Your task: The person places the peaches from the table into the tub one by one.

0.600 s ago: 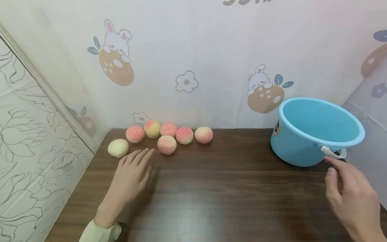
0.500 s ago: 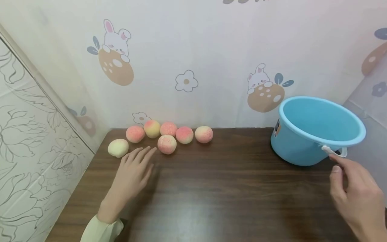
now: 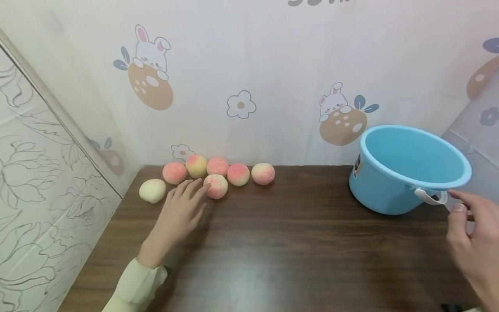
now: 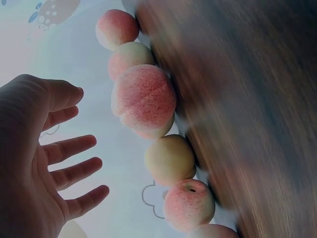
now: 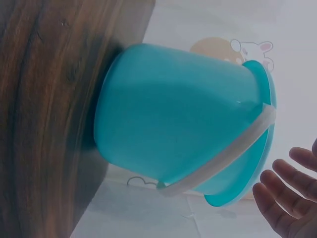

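Observation:
My left hand (image 3: pixel 181 212) hovers palm down, its fingers spread, just in front of a pink-and-cream peach (image 3: pixel 215 186). Its fingertips overlap that peach's left side in the head view; between them and the fruit (image 4: pixel 144 96) a gap shows in the left wrist view. My right hand (image 3: pixel 477 236) is beside a light blue bucket (image 3: pixel 386 190), fingers extended and holding nothing. The index fingertip is right by the bucket's rim and its white handle (image 3: pixel 429 197), which hangs down at the front. In the right wrist view the fingers (image 5: pixel 285 193) are apart from the bucket.
More peaches form a row along the wall: a pale one (image 3: pixel 152 191) at the left end, a yellow-pink one (image 3: pixel 196 166), and one at the right end (image 3: pixel 263 173). The dark wooden table (image 3: pixel 296 242) meets a patterned wall covering (image 3: pixel 280 108).
My left hand has moved right and forward, toward the front peach. My right hand has shifted right along the bucket's front, away from the handle's middle. Bucket and peaches stay in place.

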{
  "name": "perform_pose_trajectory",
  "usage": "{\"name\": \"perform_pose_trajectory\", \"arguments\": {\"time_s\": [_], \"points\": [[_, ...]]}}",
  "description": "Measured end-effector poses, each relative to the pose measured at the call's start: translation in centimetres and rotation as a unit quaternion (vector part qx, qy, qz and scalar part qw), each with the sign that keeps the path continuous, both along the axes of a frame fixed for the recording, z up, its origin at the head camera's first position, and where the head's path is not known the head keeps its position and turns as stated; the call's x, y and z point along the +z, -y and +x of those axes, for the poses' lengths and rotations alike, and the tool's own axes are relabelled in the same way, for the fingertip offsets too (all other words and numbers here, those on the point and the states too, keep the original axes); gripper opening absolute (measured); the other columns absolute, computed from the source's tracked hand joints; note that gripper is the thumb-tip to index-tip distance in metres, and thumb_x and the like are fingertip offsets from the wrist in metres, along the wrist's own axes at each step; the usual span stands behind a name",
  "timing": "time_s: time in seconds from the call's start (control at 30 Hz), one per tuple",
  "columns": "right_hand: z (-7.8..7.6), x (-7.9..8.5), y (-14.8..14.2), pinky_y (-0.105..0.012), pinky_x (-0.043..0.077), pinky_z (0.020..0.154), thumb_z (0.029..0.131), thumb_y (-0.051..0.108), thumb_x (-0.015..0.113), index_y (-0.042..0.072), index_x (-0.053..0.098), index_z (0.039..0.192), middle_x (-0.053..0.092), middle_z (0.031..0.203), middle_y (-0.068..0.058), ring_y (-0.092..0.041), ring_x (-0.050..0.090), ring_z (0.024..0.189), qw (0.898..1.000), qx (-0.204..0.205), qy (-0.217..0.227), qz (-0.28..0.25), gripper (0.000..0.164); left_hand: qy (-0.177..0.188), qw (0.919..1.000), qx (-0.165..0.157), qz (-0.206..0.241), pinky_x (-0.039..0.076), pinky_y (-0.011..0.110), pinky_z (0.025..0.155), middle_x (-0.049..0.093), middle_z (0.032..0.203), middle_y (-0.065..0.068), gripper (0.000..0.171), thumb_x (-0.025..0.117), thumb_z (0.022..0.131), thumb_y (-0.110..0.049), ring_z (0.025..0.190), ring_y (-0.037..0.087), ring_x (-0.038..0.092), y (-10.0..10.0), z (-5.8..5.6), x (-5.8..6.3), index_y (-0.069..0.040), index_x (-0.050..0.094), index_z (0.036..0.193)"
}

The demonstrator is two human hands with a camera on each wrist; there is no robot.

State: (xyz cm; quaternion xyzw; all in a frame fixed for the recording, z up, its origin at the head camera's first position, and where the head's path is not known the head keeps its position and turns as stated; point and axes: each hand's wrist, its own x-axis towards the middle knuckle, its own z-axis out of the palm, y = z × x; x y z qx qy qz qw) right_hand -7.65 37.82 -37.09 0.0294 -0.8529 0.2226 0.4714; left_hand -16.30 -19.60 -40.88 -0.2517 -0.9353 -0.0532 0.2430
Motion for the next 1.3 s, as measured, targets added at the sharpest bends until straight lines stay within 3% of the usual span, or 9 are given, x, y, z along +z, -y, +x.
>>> {"name": "perform_pose_trajectory", "arguments": {"time_s": [0.1,0.3,0.43,0.53,0.63,0.83,1.07,1.17,1.3], "points": [[-0.1,0.3,-0.1,-0.003,0.018,0.09,0.106,0.012,0.04,-0.013,0.06,0.131,0.058,0.118,-0.043,0.018,0.037,0.109,1.0,-0.018,0.024,0.001,0.041,0.006,1.0,0.0,-0.003,0.051,0.063,0.097,0.059,0.147,0.015,0.055,0.073,0.094,-0.021,0.135,0.039,0.053,-0.1,-0.4,0.0,-0.017,0.057,0.147],[-0.5,0.7,0.0,-0.011,0.029,0.103,0.109,0.012,0.033,-0.005,0.054,0.143,0.053,0.136,-0.037,-0.053,0.052,0.114,0.988,-0.09,0.123,-0.034,0.043,0.023,0.9997,0.0,0.006,0.05,0.064,0.099,0.055,0.15,0.016,0.057,0.073,0.095,-0.022,0.137,0.041,0.051,-0.2,-1.4,-0.3,-0.019,0.054,0.149],[-1.0,0.8,-0.2,-0.029,0.03,0.125,0.11,0.014,0.031,-0.002,0.052,0.147,0.05,0.142,-0.034,-0.043,0.052,0.127,0.981,-0.108,0.151,-0.06,0.046,0.029,0.9994,-0.003,0.015,0.05,0.064,0.099,0.054,0.152,0.017,0.057,0.074,0.094,-0.02,0.137,0.04,0.051,-0.3,-2.2,-0.7,-0.019,0.055,0.147],[-1.5,0.8,-0.6,-0.014,0.031,0.116,0.109,0.014,0.034,-0.003,0.055,0.144,0.052,0.14,-0.034,0.001,0.05,0.12,0.985,-0.103,0.125,-0.066,0.044,0.027,0.9994,-0.011,0.017,0.051,0.063,0.096,0.054,0.151,0.018,0.056,0.074,0.093,-0.021,0.136,0.041,0.052,-0.4,-2.8,-1.0,-0.019,0.056,0.146],[-1.9,0.7,-1.1,0.002,0.025,0.095,0.108,0.015,0.037,-0.003,0.057,0.142,0.054,0.138,-0.032,0.028,0.024,0.102,0.986,-0.103,0.107,-0.073,0.043,0.031,0.9992,-0.016,0.018,0.053,0.062,0.094,0.053,0.151,0.018,0.056,0.074,0.094,-0.023,0.136,0.041,0.052,-0.6,-3.3,-1.4,-0.019,0.056,0.147],[-2.2,0.5,-1.7,0.0,0.031,0.084,0.107,0.017,0.035,0.003,0.053,0.148,0.053,0.142,-0.026,0.025,0.028,0.098,0.976,-0.12,0.144,-0.11,0.046,0.042,0.9989,-0.014,0.014,0.053,0.06,0.093,0.054,0.151,0.018,0.056,0.073,0.095,-0.023,0.134,0.041,0.054,-0.9,-4.0,-1.9,-0.019,0.055,0.148],[-2.9,0.6,-2.3,-0.013,0.039,0.101,0.108,0.024,0.03,0.031,0.035,0.161,0.048,0.157,-0.018,0.02,0.037,0.11,0.934,-0.171,0.23,-0.212,0.053,0.065,0.9977,-0.01,0.012,0.053,0.061,0.096,0.053,0.153,0.02,0.055,0.071,0.097,-0.023,0.136,0.042,0.053,-1.2,-4.4,-1.7,-0.017,0.054,0.149],[-3.4,0.8,-2.5,-0.025,0.041,0.118,0.109,0.025,0.028,0.036,0.028,0.162,0.04,0.165,-0.011,-0.005,0.052,0.137,0.924,-0.175,0.251,-0.231,0.054,0.074,0.9972,-0.008,0.011,0.054,0.06,0.094,0.053,0.153,0.021,0.055,0.07,0.098,-0.023,0.136,0.042,0.054,-1.3,-4.5,-1.7,-0.017,0.053,0.15],[-4.0,1.1,-2.9,-0.045,0.038,0.121,0.108,0.02,0.024,0.033,0.018,0.165,0.026,0.172,-0.01,-0.038,0.04,0.153,0.918,-0.154,0.277,-0.239,0.058,0.079,0.9967,-0.012,0.016,0.054,0.059,0.092,0.054,0.151,0.022,0.054,0.069,0.098,-0.022,0.134,0.043,0.055,-1.5,-4.9,-1.9,-0.017,0.053,0.15]]}}
